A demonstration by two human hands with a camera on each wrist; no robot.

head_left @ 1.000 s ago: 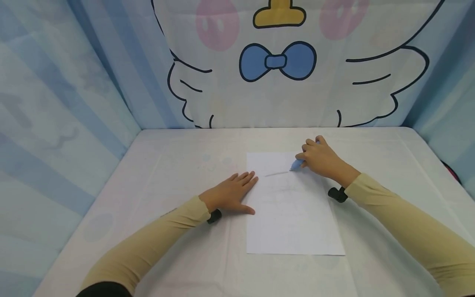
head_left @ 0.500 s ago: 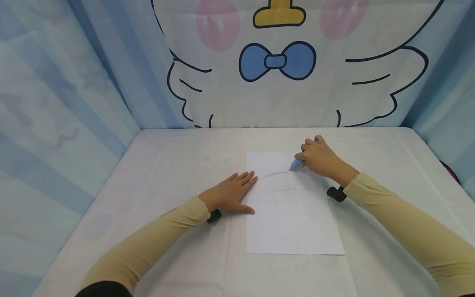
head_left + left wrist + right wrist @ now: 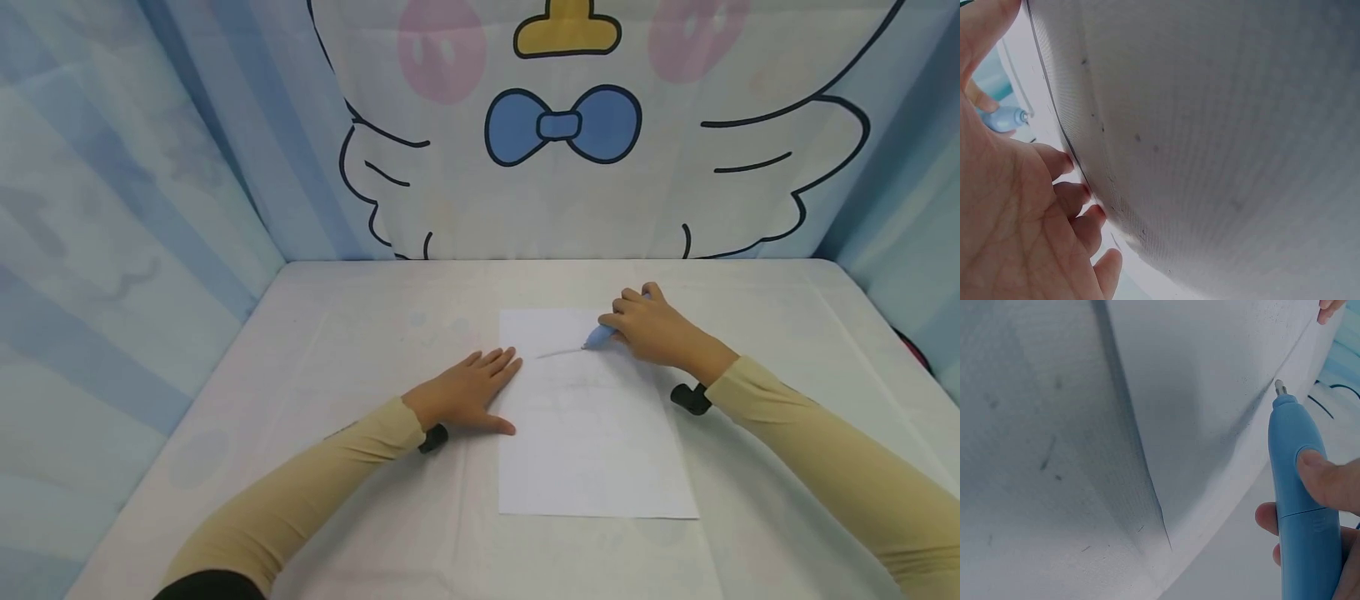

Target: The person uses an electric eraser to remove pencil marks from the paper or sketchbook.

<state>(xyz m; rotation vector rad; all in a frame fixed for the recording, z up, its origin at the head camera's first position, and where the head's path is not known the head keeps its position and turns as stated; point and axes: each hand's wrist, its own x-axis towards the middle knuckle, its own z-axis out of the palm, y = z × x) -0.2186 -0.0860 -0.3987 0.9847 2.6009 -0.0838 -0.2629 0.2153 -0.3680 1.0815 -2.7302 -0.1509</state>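
The white rectangular sheet of paper (image 3: 592, 425) lies flat on the counter (image 3: 337, 333), which is covered with a pale cloth. A faint grey line (image 3: 558, 352) runs across the upper part of the sheet.

The right hand (image 3: 652, 327) grips a slim light-blue plastic pen-shaped tool (image 3: 600, 336) with fingers and thumb curled round its barrel. The tool is tilted, with its tip down on the sheet at the right end of the grey line.

The left hand (image 3: 468, 390) lies flat, palm down, fingers straight and close together. Its fingertips and thumb touch the left edge of the sheet; it holds nothing.

No container is in any view.

View differences:
- The head view alone shows the full sheet, both beige sleeves (image 3: 300, 492), a black strap fitting at each wrist, and the blue-and-white cartoon-print curtain (image 3: 562, 125) behind the counter.
- The right wrist view shows the tool (image 3: 1300, 494) close up: a small pale metal tip, a seam round the barrel, and one fingertip (image 3: 1325, 478) pressed on a raised oval on the barrel. These details are too small to tell in the head view.
- The left wrist view shows the palm of the left hand (image 3: 1016, 212) against the sheet edge, with the blue tool (image 3: 1002, 117) visible beyond it.
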